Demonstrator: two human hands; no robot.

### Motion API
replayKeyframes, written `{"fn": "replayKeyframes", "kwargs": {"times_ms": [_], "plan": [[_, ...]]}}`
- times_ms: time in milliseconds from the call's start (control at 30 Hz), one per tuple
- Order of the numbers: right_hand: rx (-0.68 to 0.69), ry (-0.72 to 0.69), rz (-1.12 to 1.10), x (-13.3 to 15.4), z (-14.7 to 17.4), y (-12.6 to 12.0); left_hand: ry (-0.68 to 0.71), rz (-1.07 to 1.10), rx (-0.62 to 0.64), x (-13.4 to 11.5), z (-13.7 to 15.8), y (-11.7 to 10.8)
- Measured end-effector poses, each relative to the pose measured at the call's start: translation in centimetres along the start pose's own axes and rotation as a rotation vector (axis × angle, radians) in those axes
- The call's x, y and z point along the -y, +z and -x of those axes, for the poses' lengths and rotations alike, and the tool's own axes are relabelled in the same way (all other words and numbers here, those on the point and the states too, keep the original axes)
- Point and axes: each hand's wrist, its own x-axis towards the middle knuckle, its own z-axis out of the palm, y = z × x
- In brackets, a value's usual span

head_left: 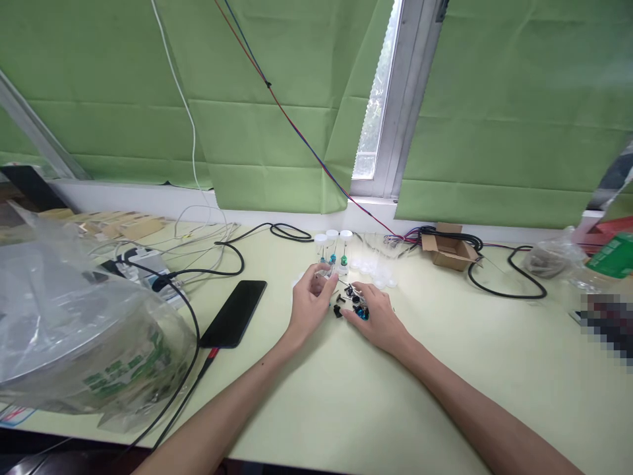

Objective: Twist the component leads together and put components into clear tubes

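Observation:
My left hand [312, 300] is over the table with its fingers curled and the thumb tip close to the index finger. What sits between them is too small to make out. My right hand [380, 315] reaches over a loose pile of small parts, thumb apart from the fingers. Under and beside it lie blue parts [362, 313], partly hidden by the hand. Small black pieces [337, 311] lie between both hands. Just beyond the left fingertips stand three clear bottles with white caps [346, 235], with blue and green pieces inside.
A black phone [235, 313] lies left, a cable at its near end. Further left is a large clear plastic bag [99, 336]. Black cables [232, 254] cross the table. A small open cardboard box [449, 249] stands back right. Clear plastic pieces [373, 269] lie behind my right hand.

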Motion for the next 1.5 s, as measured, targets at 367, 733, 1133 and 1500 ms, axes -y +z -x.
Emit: {"fn": "replayKeyframes", "kwargs": {"times_ms": [367,733,1133,1500], "plan": [[0.028,-0.017,0.011,0.2,0.1,-0.2,-0.010,-0.001,0.013,-0.1,0.1,0.1],[0.071,-0.036,-0.074,0.5,0.1,-0.6,-0.033,0.010,0.018,-0.1,0.2,0.2],[0.014,0.056,0.004,-1.1,-0.4,-0.3,-0.029,-0.005,0.025,-0.1,0.3,0.3],[-0.040,0.021,0.061,-0.8,-0.6,-0.8,-0.032,0.004,0.028,-0.3,0.4,0.3]]}}
